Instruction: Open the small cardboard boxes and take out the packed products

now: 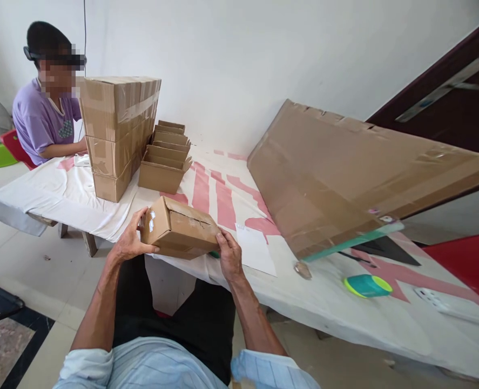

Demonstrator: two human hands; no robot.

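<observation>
A closed brown cardboard box [188,233] is held between my two hands over the table's front edge, tilted. My left hand [132,237] grips its left end, thumb along the lower edge, beside small white marks on that end. On the right end, my right hand [229,252] has its thumb and fingers pressed against the box. The seam on the top face looks ragged and partly parted. Just right of the box, a white sheet of paper [257,251] lies on the cloth. Part of a green thing shows under the box, too hidden to name.
Stacked taped boxes [120,132] divide me from a seated person [47,116] at left. Open cartons [162,170] stand beside the stack. A large cardboard panel [344,183] leans at right. Near it are a tape roll [368,285], a power strip [431,297] and a red chair [470,262].
</observation>
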